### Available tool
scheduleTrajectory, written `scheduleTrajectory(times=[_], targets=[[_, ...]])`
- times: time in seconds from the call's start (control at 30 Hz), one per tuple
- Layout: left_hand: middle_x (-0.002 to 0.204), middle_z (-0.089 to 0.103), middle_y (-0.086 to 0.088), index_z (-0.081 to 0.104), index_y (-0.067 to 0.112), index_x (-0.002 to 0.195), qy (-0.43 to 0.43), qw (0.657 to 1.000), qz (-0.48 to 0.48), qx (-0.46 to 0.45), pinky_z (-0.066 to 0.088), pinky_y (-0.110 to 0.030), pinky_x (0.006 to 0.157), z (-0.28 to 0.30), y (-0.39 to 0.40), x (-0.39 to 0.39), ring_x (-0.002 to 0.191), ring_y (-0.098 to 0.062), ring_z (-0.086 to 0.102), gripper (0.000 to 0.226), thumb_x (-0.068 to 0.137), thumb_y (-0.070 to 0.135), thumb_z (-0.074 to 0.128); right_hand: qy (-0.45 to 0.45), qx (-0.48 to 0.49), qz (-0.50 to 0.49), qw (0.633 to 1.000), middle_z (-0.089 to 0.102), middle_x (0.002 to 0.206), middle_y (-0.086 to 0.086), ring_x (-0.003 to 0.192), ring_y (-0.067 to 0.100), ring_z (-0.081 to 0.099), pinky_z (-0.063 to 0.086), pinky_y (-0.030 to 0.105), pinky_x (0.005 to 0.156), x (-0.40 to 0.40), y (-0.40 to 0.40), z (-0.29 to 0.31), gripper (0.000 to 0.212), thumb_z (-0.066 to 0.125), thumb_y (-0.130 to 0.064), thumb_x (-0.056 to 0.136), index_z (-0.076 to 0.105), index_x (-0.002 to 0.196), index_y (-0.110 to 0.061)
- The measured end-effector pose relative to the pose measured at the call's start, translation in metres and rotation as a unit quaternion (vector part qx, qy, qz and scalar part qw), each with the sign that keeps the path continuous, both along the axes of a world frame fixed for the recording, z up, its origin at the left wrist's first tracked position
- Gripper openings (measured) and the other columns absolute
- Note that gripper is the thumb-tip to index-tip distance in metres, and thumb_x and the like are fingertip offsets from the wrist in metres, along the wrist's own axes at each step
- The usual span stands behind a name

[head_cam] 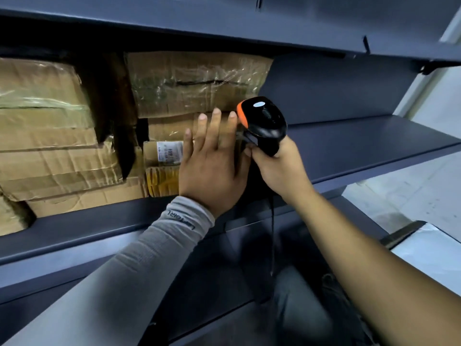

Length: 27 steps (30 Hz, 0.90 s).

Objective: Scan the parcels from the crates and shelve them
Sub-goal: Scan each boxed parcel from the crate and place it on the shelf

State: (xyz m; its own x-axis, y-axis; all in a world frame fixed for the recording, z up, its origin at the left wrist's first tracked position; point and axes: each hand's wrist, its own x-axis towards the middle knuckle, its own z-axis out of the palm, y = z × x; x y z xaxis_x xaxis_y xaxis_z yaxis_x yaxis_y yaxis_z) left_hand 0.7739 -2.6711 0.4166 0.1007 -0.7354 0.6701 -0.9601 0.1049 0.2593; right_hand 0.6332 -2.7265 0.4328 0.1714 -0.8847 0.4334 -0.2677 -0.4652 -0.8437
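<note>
Pushing a parcel home on the shelf [349, 146].
Left hand [212, 168] flat, fingers straight, against the boxes [174, 136]; right hand [279, 166] grips the scanner [264, 123]. Press squarely.

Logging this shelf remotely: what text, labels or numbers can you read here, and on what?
Grey sleeve at the left wrist: printed lettering, upside down and blurred, not reliably readable.
White label on the small cardboard parcel: barcode and print, too blurred to read.
Nothing else legible.
</note>
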Motion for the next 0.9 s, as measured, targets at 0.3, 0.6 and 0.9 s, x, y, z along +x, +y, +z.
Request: scheduleTrajectory(times=[0.3, 0.6, 0.9], targets=[[0.171, 0.022, -0.01, 0.027, 0.022, 0.165, 0.078, 0.989, -0.123, 0.017, 0.01, -0.052, 0.129, 0.0, -0.019, -0.046, 0.16, -0.03, 0.012, 0.064, 0.107, 0.05, 0.022, -0.086, 0.069, -0.04, 0.993, 0.06, 0.058, -0.02, 0.062, -0.005, 0.058, 0.045, 0.012, 0.064, -0.036, 0.018, 0.013, 0.037, 0.06, 0.004, 0.1, 0.056, 0.073, -0.021], [0.171, 0.022, -0.011, 0.03, 0.024, 0.163, 0.115, 0.956, -0.257, 0.081, 0.008, -0.043, 0.127, -0.008, -0.026, -0.116, 0.159, -0.029, 0.014, 0.067, 0.105, 0.057, 0.024, -0.146, 0.072, -0.124, 0.979, 0.043, 0.067, 0.018, 0.067, 0.02, 0.044, 0.039, 0.032, 0.064, -0.106, 0.044, 0.008, 0.027, 0.066, -0.006, 0.1, 0.049, 0.082, 0.007], [0.168, 0.03, -0.012, 0.042, 0.024, 0.158, 0.152, 0.891, -0.402, 0.147, 0.017, -0.044, 0.128, -0.036, 0.029, -0.213, 0.157, -0.03, 0.021, 0.067, 0.106, 0.06, 0.019, -0.161, 0.072, -0.27, 0.946, 0.069, 0.084, -0.003, 0.083, 0.014, 0.064, 0.057, 0.042, 0.079, -0.194, 0.138, 0.0, 0.01, 0.07, -0.018, 0.092, 0.069, 0.101, -0.013]])
